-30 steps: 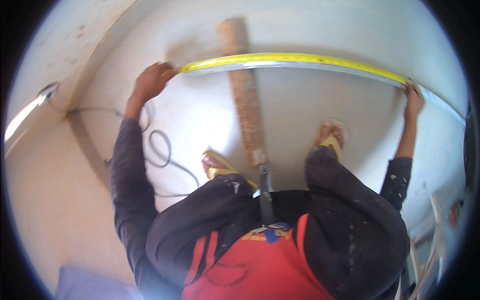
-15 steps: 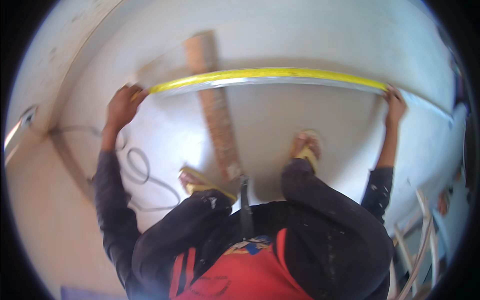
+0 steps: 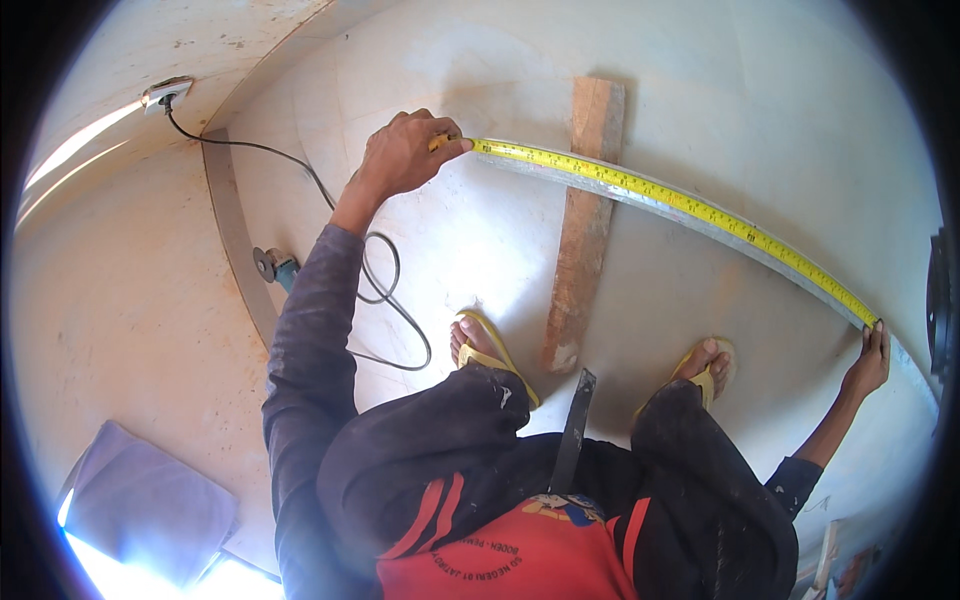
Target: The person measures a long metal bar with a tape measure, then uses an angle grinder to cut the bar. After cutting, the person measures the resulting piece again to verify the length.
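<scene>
A yellow tape measure [image 3: 680, 195] is stretched out between my hands, along a silvery metal bar [image 3: 630, 198]. My left hand [image 3: 408, 155] is closed on the tape's left part, at that end of the bar; a bit of yellow shows between its fingers. My right hand [image 3: 868, 368], further right and nearer, pinches the tape's other end against the bar, which runs on past my fingers. Beneath the bar, crossing it, lies a rough wooden plank [image 3: 578, 265]. Neither hand clearly shows the tape's case.
An angle grinder [image 3: 276, 268] lies left of my left forearm. Its black cable [image 3: 395, 300] loops over the pale floor from a wall socket [image 3: 168, 95]. My feet in yellow flip-flops [image 3: 510, 365] flank the plank. A dark flat bar [image 3: 573, 430] juts up at my lap.
The view has turned left, bringing the grinder and socket into sight. Tape and bar, level across the picture before, now slope down to the right. Both hands keep their grip.
</scene>
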Available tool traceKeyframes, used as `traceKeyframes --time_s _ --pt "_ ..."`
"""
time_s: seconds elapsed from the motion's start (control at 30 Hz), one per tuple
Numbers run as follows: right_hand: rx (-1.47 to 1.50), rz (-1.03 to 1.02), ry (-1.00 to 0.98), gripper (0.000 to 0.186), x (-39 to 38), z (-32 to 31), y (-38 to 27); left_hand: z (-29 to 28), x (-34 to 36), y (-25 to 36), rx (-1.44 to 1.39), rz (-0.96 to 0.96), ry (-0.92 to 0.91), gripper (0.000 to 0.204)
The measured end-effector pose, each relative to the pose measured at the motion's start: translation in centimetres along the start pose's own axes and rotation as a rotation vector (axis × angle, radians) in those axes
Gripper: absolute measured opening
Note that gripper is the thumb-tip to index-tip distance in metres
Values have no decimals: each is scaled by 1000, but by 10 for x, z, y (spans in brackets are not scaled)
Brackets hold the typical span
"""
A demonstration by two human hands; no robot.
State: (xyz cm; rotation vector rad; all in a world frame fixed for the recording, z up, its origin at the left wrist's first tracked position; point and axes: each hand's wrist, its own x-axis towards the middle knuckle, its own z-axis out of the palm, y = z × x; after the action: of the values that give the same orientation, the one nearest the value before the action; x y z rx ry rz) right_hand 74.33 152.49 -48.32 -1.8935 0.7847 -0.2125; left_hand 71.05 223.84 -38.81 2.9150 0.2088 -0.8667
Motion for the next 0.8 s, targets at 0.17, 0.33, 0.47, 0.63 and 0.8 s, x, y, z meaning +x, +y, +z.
traceKeyframes --time_s 0.17,0.33,0.47,0.63,0.8 --pt "22 12 15 37 -6 3 -6 2 2 -3 -3 -4 -15 35" --pt "-41 18 13 41 -13 5 -9 5 6 -7 0 35 -17 35" --pt "-81 12 17 43 -17 8 -9 5 7 -8 -10 23 -39 35" --pt "-125 0 27 44 -21 11 -12 3 7 -8 -23 49 -33 34" --pt "-180 0 53 41 -24 12 -13 2 10 -9 -25 54 -59 30"
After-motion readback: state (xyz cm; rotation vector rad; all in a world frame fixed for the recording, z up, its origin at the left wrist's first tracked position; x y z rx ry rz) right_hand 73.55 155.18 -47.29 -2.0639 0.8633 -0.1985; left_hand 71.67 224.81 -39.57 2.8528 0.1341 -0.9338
